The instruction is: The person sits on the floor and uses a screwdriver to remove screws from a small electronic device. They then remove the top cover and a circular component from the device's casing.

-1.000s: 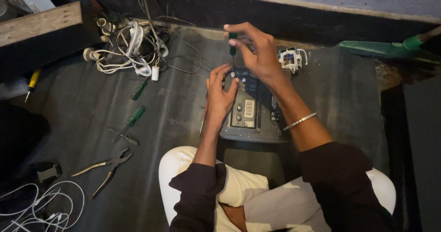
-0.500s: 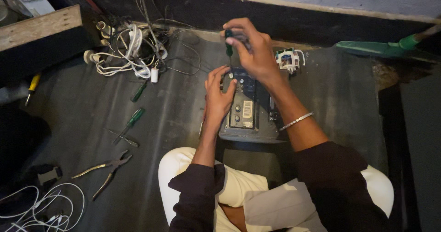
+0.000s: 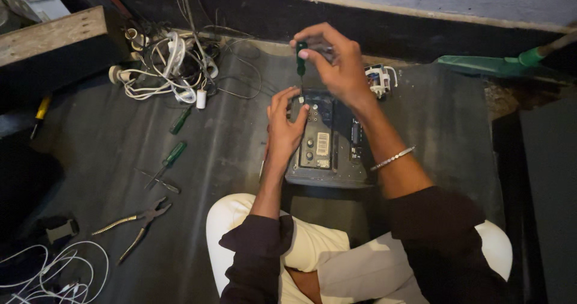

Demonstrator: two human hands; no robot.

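While the right hand (image 3: 339, 66) closes its fingertips around the dark green handle of a slim screwdriver (image 3: 301, 60), the tool stands roughly upright with its tip down at the far edge of a dark grey rectangular electronic unit (image 3: 327, 144). That unit lies flat on the dark mat-covered floor (image 3: 234, 159), just beyond the person's knees, its top face showing small round knobs and a pale sticker. A thin beaded bracelet (image 3: 392, 158) circles the right wrist. The left hand (image 3: 283, 126) rests on the unit's left far corner, fingers curled loosely against the casing with the thumb near the screwdriver shaft; it holds nothing else.

Far left of the unit lies a tangle of white and black cables (image 3: 171, 63). Nearer, on the left, two green-handled screwdrivers (image 3: 174, 155) lie on the mat, one beyond the other, and a pair of metal pliers (image 3: 137, 223) lies nearer still. A small white-and-black component (image 3: 378, 78) sits just right of the right hand. A green broom head (image 3: 490, 64) lies at the far right by the wall.
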